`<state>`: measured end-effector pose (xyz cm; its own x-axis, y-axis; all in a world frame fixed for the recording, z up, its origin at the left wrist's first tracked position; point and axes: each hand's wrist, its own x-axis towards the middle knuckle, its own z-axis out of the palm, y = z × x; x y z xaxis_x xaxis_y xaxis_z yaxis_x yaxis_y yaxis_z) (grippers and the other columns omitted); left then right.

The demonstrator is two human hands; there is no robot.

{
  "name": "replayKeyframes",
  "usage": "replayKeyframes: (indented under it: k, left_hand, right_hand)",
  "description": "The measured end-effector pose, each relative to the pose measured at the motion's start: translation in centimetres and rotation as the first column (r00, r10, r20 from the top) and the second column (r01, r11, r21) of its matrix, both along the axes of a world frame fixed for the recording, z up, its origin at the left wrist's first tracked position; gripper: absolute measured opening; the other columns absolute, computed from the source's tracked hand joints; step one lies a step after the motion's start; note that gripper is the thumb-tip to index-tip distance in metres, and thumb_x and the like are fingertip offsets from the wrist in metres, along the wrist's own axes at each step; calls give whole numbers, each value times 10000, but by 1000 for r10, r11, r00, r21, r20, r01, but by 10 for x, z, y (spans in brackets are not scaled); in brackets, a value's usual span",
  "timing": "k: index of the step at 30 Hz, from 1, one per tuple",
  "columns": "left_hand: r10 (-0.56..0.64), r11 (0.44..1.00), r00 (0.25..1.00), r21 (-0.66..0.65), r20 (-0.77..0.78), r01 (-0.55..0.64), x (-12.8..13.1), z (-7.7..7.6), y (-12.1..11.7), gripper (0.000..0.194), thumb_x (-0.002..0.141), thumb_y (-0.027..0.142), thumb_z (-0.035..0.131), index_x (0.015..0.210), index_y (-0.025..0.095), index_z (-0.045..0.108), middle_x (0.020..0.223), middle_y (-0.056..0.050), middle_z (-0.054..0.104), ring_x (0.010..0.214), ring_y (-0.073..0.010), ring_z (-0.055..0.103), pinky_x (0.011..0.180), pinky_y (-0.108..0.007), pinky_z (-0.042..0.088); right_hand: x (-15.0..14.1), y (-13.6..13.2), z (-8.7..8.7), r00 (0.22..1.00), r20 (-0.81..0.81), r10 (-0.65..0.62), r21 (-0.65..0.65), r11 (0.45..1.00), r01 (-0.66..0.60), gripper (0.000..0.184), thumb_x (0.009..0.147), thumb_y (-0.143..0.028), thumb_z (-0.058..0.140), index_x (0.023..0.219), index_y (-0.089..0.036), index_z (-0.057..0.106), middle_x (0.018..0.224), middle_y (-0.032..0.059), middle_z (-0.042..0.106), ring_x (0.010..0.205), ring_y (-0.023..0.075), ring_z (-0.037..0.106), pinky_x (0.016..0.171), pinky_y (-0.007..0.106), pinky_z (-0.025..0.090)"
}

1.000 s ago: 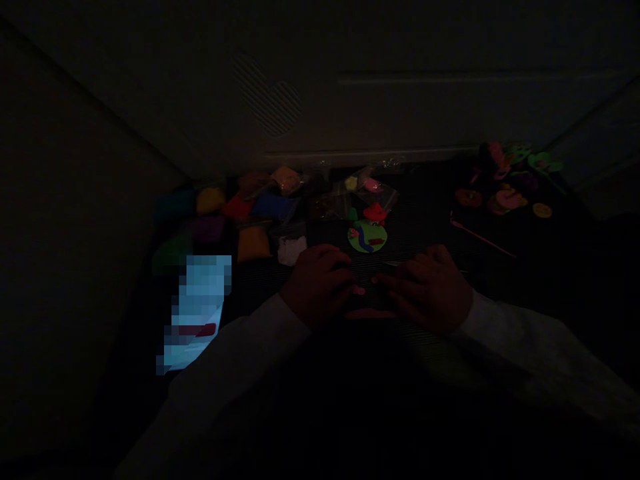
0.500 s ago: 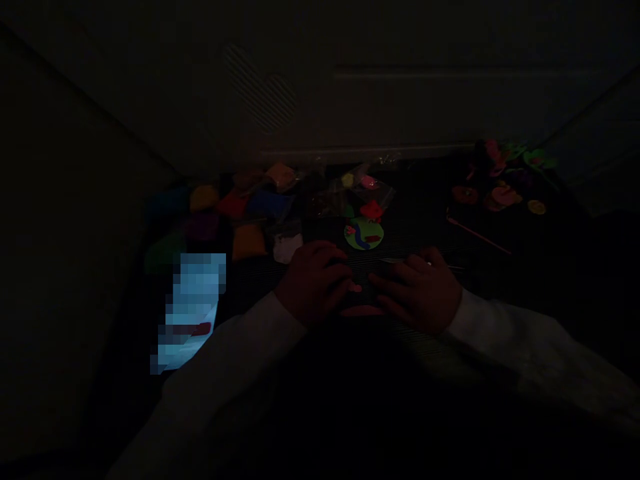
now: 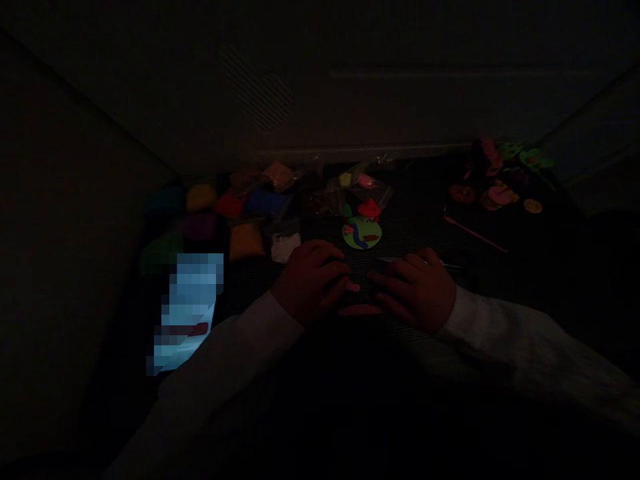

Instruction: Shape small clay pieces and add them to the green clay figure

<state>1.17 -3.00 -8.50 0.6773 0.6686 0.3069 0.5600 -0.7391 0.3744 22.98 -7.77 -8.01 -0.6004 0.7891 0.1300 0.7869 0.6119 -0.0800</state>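
My left hand is curled low over the dark table, its fingertips closed on a small pink piece of modelling clay. Facing it, my right hand has its fingers stretched to the left and spread apart. A thin metallic pointed tool passes behind or between the right fingers; I cannot tell whether they touch it. Nearer to me, a flat pink strip lies between the hands. Just beyond them is a round green clay disc with a blue winding band and a red-topped figure. Dim light hides fine detail.
Bags of coloured clay, including an orange one and a white one, lie at the left and back. A lit, pixelated screen is by my left forearm. Clay flower shapes and a thin pink stick lie right.
The whole view has shifted slightly, with things appearing a little further left. Both hands keep nearly the same pose, and the pink piece stays at my left fingertips.
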Motion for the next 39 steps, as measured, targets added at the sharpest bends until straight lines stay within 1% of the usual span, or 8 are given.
replayKeyframes:
  k: [4, 7, 10, 14, 18, 24, 29, 39]
  left_hand:
    - [2, 1000, 1000, 13, 5, -2, 0, 1, 2, 174, 758, 253, 486, 842, 175, 618, 937, -55, 578, 958, -194, 456, 842, -383, 367]
    - [8, 1000, 1000, 16, -4, -8, 0, 1, 2, 185, 764, 257, 477, 837, 167, 622, 930, -63, 583, 951, -194, 461, 835, -380, 369]
    - [-12, 1000, 1000, 24, 4, 12, 0, 1, 2, 182, 762, 254, 477, 829, 168, 623, 931, -63, 583, 951, -194, 458, 832, -378, 371]
    - [-40, 998, 999, 39, 17, 39, -1, -1, 0, 163, 758, 246, 483, 792, 178, 627, 932, -54, 583, 962, -198, 449, 832, -374, 371]
    - [-63, 997, 998, 40, 7, 63, 1, -1, -1, 147, 749, 240, 493, 760, 199, 634, 942, -39, 583, 973, -201, 440, 833, -373, 366]
    - [-86, 996, 996, 35, -21, 87, 1, -2, -1, 141, 743, 255, 503, 766, 212, 635, 960, -37, 578, 988, -207, 429, 827, -379, 362]
    - [-82, 996, 996, 29, -15, 83, 2, -3, -2, 151, 752, 261, 495, 764, 208, 636, 952, -36, 583, 989, -206, 433, 835, -378, 360]
    - [-82, 996, 996, 21, -29, 83, 2, -3, -2, 177, 761, 286, 485, 766, 209, 645, 949, -44, 589, 979, -205, 441, 826, -383, 367]
  right_hand:
    - [4, 1, 4, 994, -110, -8, -13, 1000, 6, 389, 807, -361, 419, 1178, -245, 450, 908, 29, 554, 807, 160, 447, 719, 356, 261]
    - [4, 0, 3, 991, -131, 12, -5, 1000, -12, 368, 798, -354, 434, 1150, -255, 478, 874, 23, 554, 787, 156, 451, 717, 356, 262]
    - [2, -2, 3, 994, -93, 53, 9, 999, -53, 361, 797, -368, 433, 1142, -275, 483, 865, 21, 554, 773, 162, 447, 707, 363, 254]
    - [-3, -5, 3, 994, -20, 111, 15, 994, -110, 393, 803, -388, 415, 1188, -308, 428, 874, 19, 556, 773, 176, 442, 699, 376, 238]
    - [-4, -5, 4, 994, 23, 106, -14, 994, -106, 411, 810, -392, 397, 1210, -297, 406, 892, 28, 552, 777, 180, 440, 709, 383, 234]
    - [-4, -4, 4, 993, 35, 114, -18, 993, -113, 404, 813, -395, 390, 1203, -295, 415, 908, 30, 551, 774, 177, 444, 720, 387, 239]
    - [-5, -4, 4, 990, 69, 122, -32, 992, -120, 404, 818, -401, 375, 1205, -290, 413, 915, 33, 552, 784, 185, 444, 713, 390, 237]
    - [-7, -6, 4, 988, 85, 131, 21, 991, -134, 379, 814, -392, 395, 1167, -271, 460, 917, 34, 563, 788, 180, 416, 699, 377, 233]
